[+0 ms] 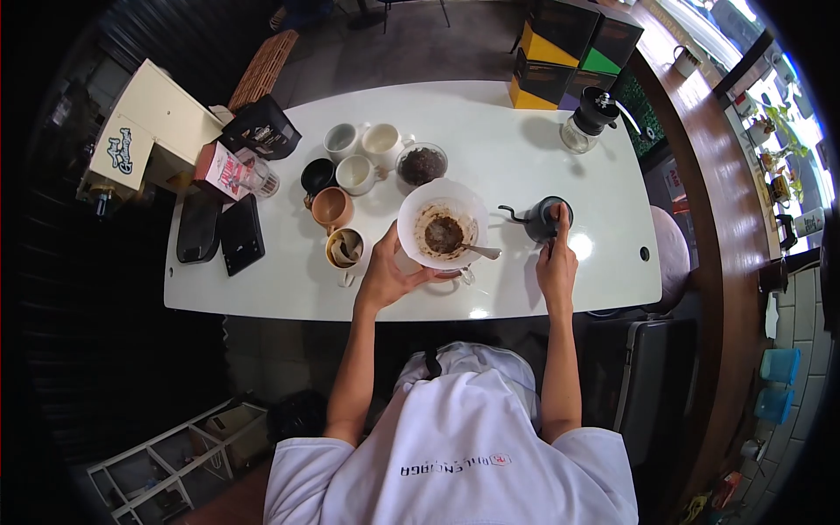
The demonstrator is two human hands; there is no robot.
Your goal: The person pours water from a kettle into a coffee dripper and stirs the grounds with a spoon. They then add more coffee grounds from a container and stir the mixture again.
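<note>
A coffee dripper lined with a white paper filter (408, 219) stands near the table's front edge, wet brown grounds (444, 234) inside it. A metal spoon (481, 251) leans in the grounds, its handle over the rim. My left hand (391, 278) is wrapped round the dripper's lower left side; what sits under it is mostly hidden. To the right, my right hand (557, 262) grips the handle of a dark gooseneck kettle (535, 226), which rests on the table with its spout toward the dripper. Behind the filter is a glass bowl of dark coffee (422, 164).
Several cups, among them a white mug (355, 175) and a brown cup (332, 208), cluster left of the dripper. Farther left lie a black phone (241, 234) and a black bag (261, 129). A hand grinder (588, 122) and stacked boxes (569, 52) stand at the back right.
</note>
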